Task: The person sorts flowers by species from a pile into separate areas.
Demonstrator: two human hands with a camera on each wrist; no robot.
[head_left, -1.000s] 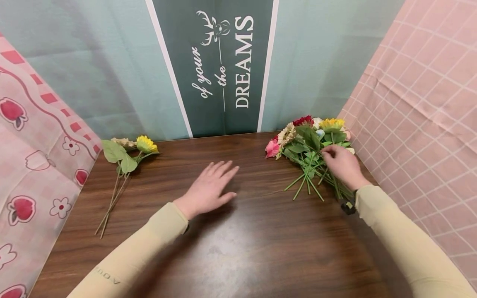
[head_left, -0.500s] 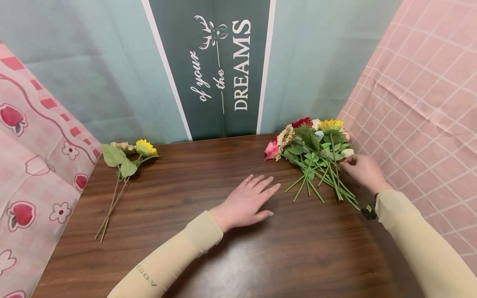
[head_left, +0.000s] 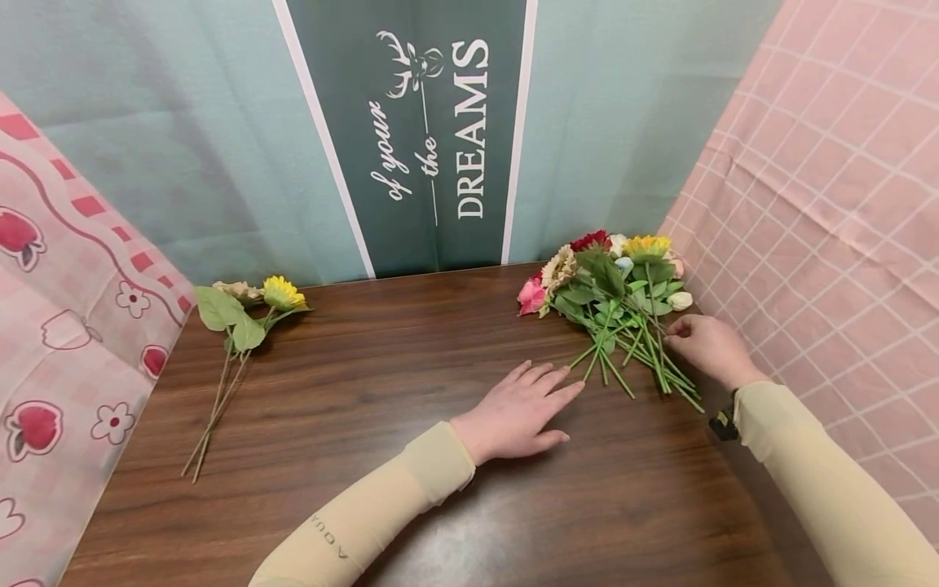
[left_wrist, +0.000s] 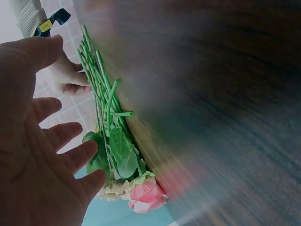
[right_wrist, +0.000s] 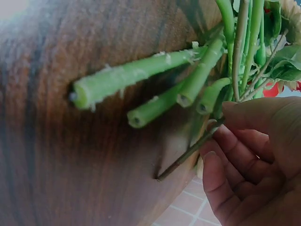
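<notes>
On the right of the table lies a bunch of artificial flowers [head_left: 609,297], with pink, cream, red, white and yellow heads and many green stems [right_wrist: 136,70]. At its right side my right hand [head_left: 707,346] pinches a thin brown flower stem [right_wrist: 190,150] between thumb and fingers; in the right wrist view the stem slants down past the fingertips. My left hand [head_left: 517,412] is spread with straight fingers over the table, its fingertips near the cut ends of the green stems. In the left wrist view, a pink rose [left_wrist: 146,195] shows beyond the fingers.
At the far left of the brown wooden table [head_left: 352,391] lie a yellow sunflower [head_left: 282,293] and a beige flower [head_left: 238,290] with crossed stems. Pink cloth [head_left: 829,204] stands at the right, apple-print cloth [head_left: 66,326] at the left, a green-grey curtain [head_left: 198,139] behind.
My left hand has moved right across the table toward the bunch. The right hand has shifted from over the flowers to their right side, down by the stems.
</notes>
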